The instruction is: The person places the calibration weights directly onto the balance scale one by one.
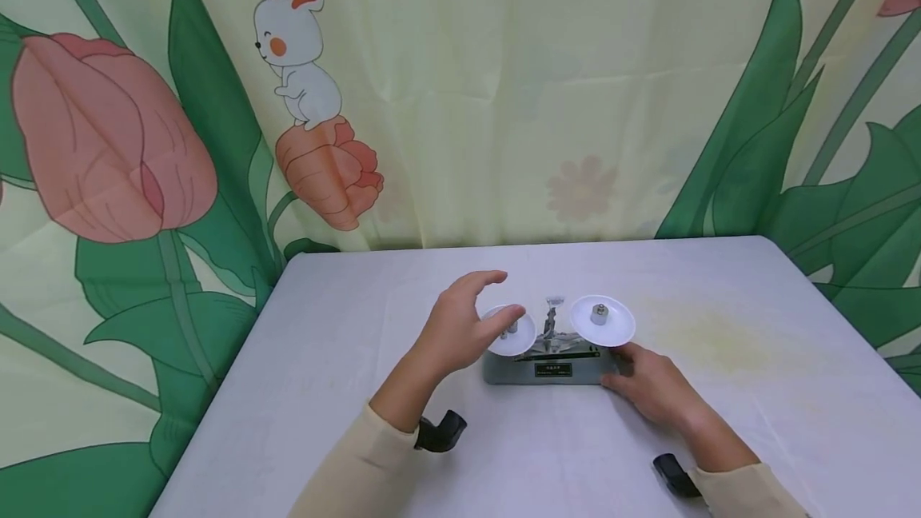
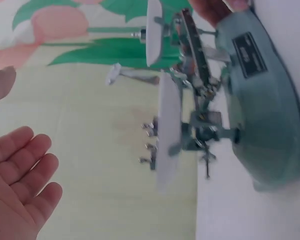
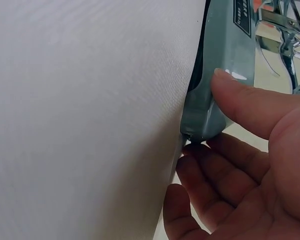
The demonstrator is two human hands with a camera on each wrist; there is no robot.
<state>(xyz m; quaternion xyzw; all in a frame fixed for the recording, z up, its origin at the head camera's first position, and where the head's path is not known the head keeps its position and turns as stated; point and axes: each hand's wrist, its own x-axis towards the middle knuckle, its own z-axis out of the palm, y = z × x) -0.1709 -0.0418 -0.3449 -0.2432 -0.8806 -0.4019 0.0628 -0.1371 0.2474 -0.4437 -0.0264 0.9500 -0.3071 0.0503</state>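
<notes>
A grey-green balance scale (image 1: 504, 372) stands on the white-covered table, a black label on its base. My left hand (image 1: 456, 330) is raised beside the left white pan (image 1: 524, 342), thumb and fingers spread apart and holding nothing. Several small metal weights (image 2: 151, 161) sit on that pan, as the left wrist view shows. On the right pan (image 1: 617, 332) rests a small metal weight (image 1: 600, 313). My right hand (image 1: 658, 390) grips the right end of the base, thumb on the front face and fingers (image 3: 235, 155) bent around the end.
The white tablecloth (image 1: 719, 414) has a faint yellowish stain (image 1: 727, 342) to the right of the scale. Behind the table hangs a curtain (image 1: 460, 102) printed with tulips, leaves and a rabbit. Black wrist cameras (image 1: 440, 432) sit at both sleeves.
</notes>
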